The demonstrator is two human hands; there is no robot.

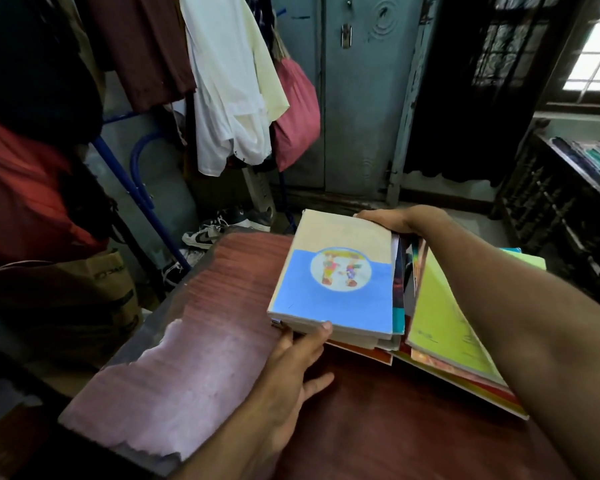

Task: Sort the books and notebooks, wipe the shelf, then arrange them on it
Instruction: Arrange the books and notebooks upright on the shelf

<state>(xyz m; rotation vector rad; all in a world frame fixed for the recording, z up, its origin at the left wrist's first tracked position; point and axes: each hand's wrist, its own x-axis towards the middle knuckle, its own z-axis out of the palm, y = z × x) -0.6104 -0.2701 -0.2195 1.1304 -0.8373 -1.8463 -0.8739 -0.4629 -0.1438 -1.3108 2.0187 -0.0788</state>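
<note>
The blue-and-cream book (333, 278) sits atop a loose pile of books (458, 327) on the bench (194, 341). The left hand (298, 362) pinches its near edge and the right hand (385, 220) grips its far edge. Lifting carelessly could drag the slanted green notebook (444, 317) off the pile.

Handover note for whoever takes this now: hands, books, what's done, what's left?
Left hand: grips the near edge of the blue-and-cream book.
Right hand: grips its far edge.
That book tops a loose pile at the right of the wooden table.
Done: sorting only just under way.
Left: finish sorting, wipe the shelf, arrange. No cloth in view.
</note>
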